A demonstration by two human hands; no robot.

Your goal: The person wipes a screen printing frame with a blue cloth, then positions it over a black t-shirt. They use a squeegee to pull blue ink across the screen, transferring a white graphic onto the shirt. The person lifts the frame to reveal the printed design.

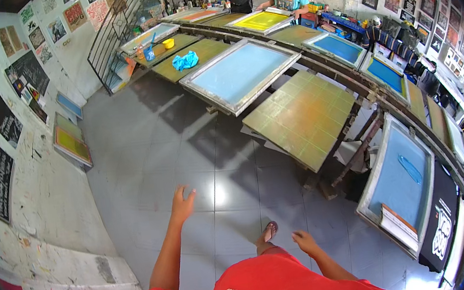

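Several framed screens (74, 147) lean on the wall, well left of the left hand (182, 206), whose fingers are parted, thumb standing off, with nothing held. Beyond those fingertips, a large blue-meshed screen (241, 72) spans the stand, touched by neither hand. The right hand (306, 242) has loosely bent fingers and appears empty; ahead of them, a green-gridded board (301, 114) has no screen over it. To their right lies a tilted screen (378, 164), and past it a black garment (443, 230) bearing white print. That print looks done; the uncovered board seems unworked, and nothing appears in progress at the fingers.

As for containers, far ahead of the left fingers stand a blue pot (149, 54), apparently with a stick in it, then a yellow bowl (169, 44); the contents of both are too small to tell.
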